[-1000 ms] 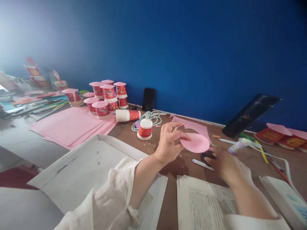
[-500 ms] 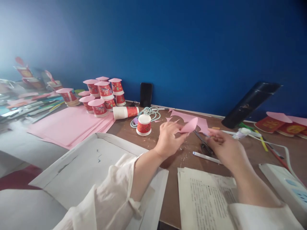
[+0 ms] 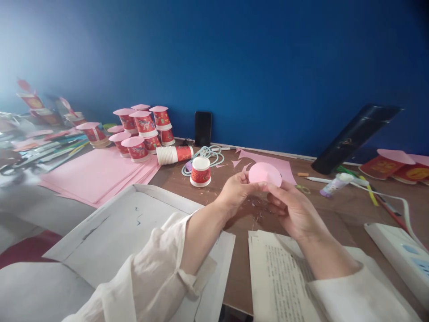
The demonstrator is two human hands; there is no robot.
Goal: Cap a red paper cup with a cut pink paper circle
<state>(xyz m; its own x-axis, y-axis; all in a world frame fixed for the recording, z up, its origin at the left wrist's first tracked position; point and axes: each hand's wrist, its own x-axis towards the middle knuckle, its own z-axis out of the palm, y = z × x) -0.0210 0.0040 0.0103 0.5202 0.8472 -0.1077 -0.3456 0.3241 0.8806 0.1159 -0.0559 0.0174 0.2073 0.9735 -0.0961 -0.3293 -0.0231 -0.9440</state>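
Observation:
A round pink paper disc [image 3: 264, 174] is held up over the brown table [image 3: 338, 210] by both hands. My left hand [image 3: 237, 191] pinches its left edge. On the right edge and underside my right hand [image 3: 292, 209] has its fingers closed. An upturned red paper cup with a white base [image 3: 200, 171] stands just left of the hands. Behind the disc lies a pink paper sheet with cut-out scraps [image 3: 268, 162].
Several red cups with pink tops [image 3: 142, 129] cluster at back left beside a stack of pink sheets [image 3: 97, 172]. A phone [image 3: 203, 129] leans on the blue wall, a black flask [image 3: 355, 138] lies tilted at right. Glue stick [image 3: 331, 184], pens, printed pages [image 3: 284, 277] and a white board [image 3: 124, 232] lie near.
My right hand left the scissors and pen on the table and rose to the pink disc. The disc turned from edge-on to flat, and both hands now hold it.

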